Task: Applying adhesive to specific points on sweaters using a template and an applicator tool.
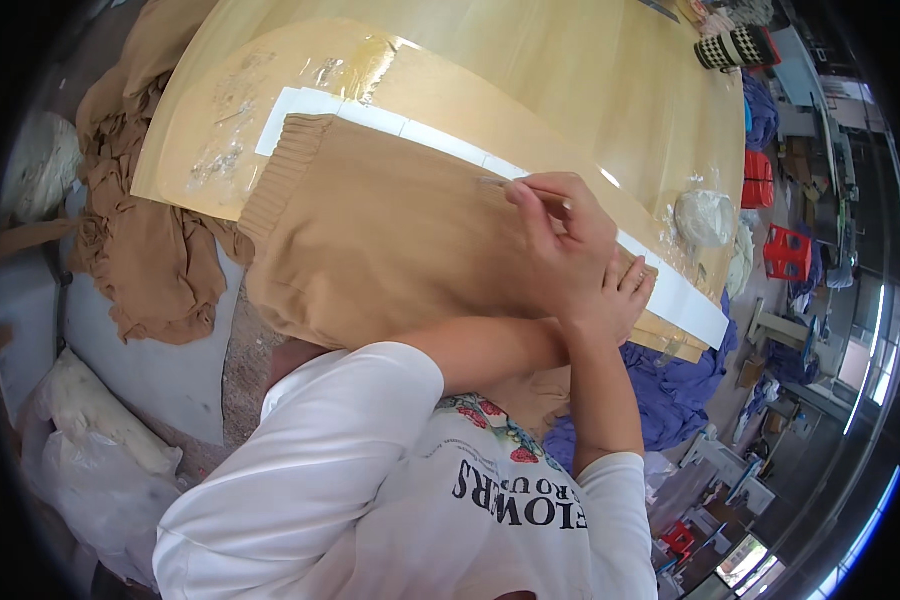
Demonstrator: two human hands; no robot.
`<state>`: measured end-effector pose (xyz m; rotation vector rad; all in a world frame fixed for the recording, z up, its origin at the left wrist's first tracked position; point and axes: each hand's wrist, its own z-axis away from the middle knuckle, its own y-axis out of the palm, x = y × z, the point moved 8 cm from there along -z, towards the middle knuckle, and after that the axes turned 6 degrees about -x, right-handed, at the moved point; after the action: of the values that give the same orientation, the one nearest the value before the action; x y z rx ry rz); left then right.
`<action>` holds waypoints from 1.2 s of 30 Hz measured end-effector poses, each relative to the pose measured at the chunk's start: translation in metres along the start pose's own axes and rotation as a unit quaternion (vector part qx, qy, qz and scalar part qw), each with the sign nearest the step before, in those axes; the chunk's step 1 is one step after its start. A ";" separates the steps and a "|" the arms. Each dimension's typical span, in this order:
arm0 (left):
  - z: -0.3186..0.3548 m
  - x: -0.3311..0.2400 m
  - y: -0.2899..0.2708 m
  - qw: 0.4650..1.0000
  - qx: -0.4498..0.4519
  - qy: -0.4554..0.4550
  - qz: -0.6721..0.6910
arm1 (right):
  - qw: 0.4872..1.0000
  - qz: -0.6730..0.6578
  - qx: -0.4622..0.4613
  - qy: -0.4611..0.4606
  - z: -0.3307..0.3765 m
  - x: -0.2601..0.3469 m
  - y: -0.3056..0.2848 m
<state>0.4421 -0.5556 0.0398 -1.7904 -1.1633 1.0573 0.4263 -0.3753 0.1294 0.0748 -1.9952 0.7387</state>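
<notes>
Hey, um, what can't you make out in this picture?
All in the head view:
- Thin metal tool: mostly hidden by the right hand; its type is unclear.
- Left hand: partly hidden by the right wrist.
- Brown ribbed knit fabric: near edge partly covered by the left forearm.
- Dark object: cut off by the top edge.

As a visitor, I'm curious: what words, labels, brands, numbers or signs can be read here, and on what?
White short-sleeved T-shirt: large black capitals, wording not copied here.
Beside its colourful print: finer lettering, too small to read.
Brown knitted garment with a ribbed edge: no lettering visible.
Far background: too small or blurred.
</notes>
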 end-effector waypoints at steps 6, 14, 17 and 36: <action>-0.002 -0.003 0.017 0.998 0.013 -0.050 0.042 | 0.994 -0.098 -0.010 -0.046 -0.009 0.029 0.032; -0.002 -0.003 -0.014 0.999 0.041 0.029 -0.019 | 0.995 0.021 0.101 -0.004 -0.022 0.022 0.080; 0.001 0.000 0.009 0.999 -0.006 -0.033 0.006 | 0.998 0.014 0.036 -0.058 -0.031 0.052 0.066; 0.256 0.258 -0.256 0.762 -0.068 -0.364 0.531 | 0.937 -0.070 0.334 -0.075 0.021 0.136 0.105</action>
<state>0.1887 -0.1968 0.1077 -2.2550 -0.4787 2.5537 0.3019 -0.2677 0.1842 0.6840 -1.7704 1.3182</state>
